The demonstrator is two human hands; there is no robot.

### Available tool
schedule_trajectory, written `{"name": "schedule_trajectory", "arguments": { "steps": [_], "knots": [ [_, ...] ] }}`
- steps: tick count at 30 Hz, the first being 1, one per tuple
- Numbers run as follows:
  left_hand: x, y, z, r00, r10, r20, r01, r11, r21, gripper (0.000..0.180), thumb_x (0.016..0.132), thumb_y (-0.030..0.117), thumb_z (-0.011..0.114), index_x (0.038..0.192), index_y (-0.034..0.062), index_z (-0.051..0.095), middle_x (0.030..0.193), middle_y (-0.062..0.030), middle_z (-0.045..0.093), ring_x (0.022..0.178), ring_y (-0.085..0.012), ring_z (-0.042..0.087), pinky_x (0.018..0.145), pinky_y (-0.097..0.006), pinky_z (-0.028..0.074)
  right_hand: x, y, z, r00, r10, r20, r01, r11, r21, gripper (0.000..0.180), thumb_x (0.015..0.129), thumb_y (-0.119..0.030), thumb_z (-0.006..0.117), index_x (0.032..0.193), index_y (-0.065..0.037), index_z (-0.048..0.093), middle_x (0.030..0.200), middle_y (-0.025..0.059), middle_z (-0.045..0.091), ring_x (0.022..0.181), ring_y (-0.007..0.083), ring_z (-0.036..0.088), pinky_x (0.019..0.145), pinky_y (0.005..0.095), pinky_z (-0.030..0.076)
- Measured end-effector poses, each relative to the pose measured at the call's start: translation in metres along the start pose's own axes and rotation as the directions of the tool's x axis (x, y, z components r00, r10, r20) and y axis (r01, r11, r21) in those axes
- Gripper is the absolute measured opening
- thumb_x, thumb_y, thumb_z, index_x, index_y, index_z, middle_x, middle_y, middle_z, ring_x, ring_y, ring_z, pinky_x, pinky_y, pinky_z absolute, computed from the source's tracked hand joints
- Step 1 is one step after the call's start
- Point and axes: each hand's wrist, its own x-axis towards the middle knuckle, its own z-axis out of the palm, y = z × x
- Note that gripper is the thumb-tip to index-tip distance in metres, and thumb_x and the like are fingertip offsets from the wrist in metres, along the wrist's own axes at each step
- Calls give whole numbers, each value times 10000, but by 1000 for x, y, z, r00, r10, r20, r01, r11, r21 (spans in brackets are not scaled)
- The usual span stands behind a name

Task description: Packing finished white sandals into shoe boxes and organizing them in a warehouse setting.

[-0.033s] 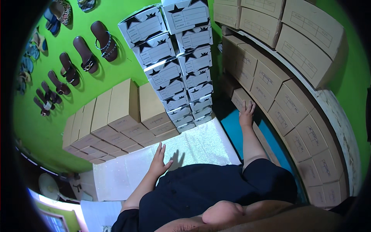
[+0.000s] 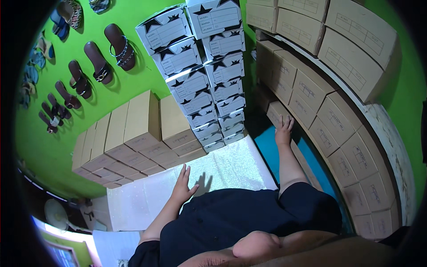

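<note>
My right hand (image 2: 283,129) reaches out to the right, its slightly parted fingers against the near end of a brown cardboard box (image 2: 276,112) low in the shelf. Whether the fingertips grip the box or just rest on it is hard to see. My left hand (image 2: 181,189) hangs over the white glittery tabletop (image 2: 231,164) with its fingers stretched out and nothing in it. A shadow of that hand falls on the tabletop beside it.
White shoe boxes (image 2: 182,58) with black stars stand in two tall stacks ahead. Brown boxes (image 2: 142,124) are piled to their left, and more brown boxes (image 2: 342,120) fill the curved-looking shelves at right. Sandals (image 2: 120,46) hang on the green wall. A fan (image 2: 55,214) stands lower left.
</note>
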Motion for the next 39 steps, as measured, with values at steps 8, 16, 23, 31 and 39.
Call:
{"name": "schedule_trajectory", "arguments": {
  "steps": [8, 16, 23, 31, 39],
  "knots": [
    [5, -7, 10, 999, 10, 30, -10, 1000, 0, 962, 820, 261, 760, 1559, 61, 177, 1608, -235, 171, 1455, -409, 269, 1163, -422, 304, 16, -9, 10, 999, -17, -34, 17, 1000, -2, 798, 833, -90, 672, 1518, -173, 271, 1531, 180, 239, 1431, 494, 168, 1099, 528, 414],
    [13, -12, 15, 999, 23, 37, -23, 1000, -21, 946, 822, 260, 756, 1553, 54, 193, 1604, -242, 179, 1450, -414, 278, 1160, -424, 309, 18, -2, 14, 998, -58, -28, 60, 995, 75, 794, 811, -70, 675, 1503, -136, 291, 1510, 201, 265, 1412, 506, 191, 1162, 535, 308],
    [6, -17, 15, 1000, -9, 25, 10, 999, -32, 950, 816, 246, 763, 1554, 59, 194, 1603, -234, 187, 1448, -408, 285, 1157, -420, 316, 15, 5, 21, 994, -80, -74, 90, 985, 150, 804, 760, -54, 700, 1471, -109, 327, 1496, 219, 280, 1407, 529, 192, 1156, 552, 297],
    [2, -21, 14, 999, -39, 20, 40, 998, -48, 950, 818, 243, 761, 1555, 60, 190, 1604, -231, 186, 1449, -405, 283, 1160, -419, 313, 15, -1, 10, 996, -71, -45, 77, 986, 145, 803, 800, -53, 681, 1494, -132, 286, 1519, 214, 250, 1426, 525, 163, 1176, 541, 277],
    [-10, -27, 13, 1000, -29, 0, 29, 998, -62, 941, 819, 241, 755, 1556, 65, 196, 1601, -235, 195, 1451, -403, 283, 1160, -420, 312, 8, -26, -33, 989, 63, 134, -71, 996, 57, 878, 789, -181, 709, 1539, -161, 252, 1608, 191, 148, 1484, 462, 95, 1162, 632, 197]
  ]
}}
